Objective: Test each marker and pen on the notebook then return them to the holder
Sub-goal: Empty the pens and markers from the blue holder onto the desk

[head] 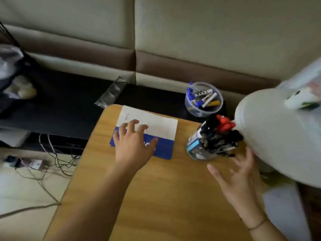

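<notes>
Presently the closed notebook [149, 131], white above and blue below, is being pressed flat by the left hand [133, 145], whose fingers are being spread wide over the cover near its left edge. No pen is being held. The right hand [241, 178] is being held open, palm turned up and fingers splayed, just beside the clear holder [196, 146] at the table's right edge; whether the fingertips are touching it cannot be told.

The holder is being crowded by dark pens and markers [220, 140], with red caps [225, 123] showing at the top. These are judged light, stiff and somewhat slick, best pinched singly by the upper barrel; the holder seems top-heavy and liable to tip if a tangled pen is being pulled. The notebook looks thin and flexible, likely to slide unless it is being pinned.

Both are being carried by a wooden table [156, 197] with a smooth, pale grain. Beyond it, a second tub of markers [203, 100] is being kept on a dark bench [69, 105] against a cushioned sofa back [191, 40]. Cables [52, 164] are lying across the floor at left, and a blurred white bulky object [278, 133] is crowding the right side.
</notes>
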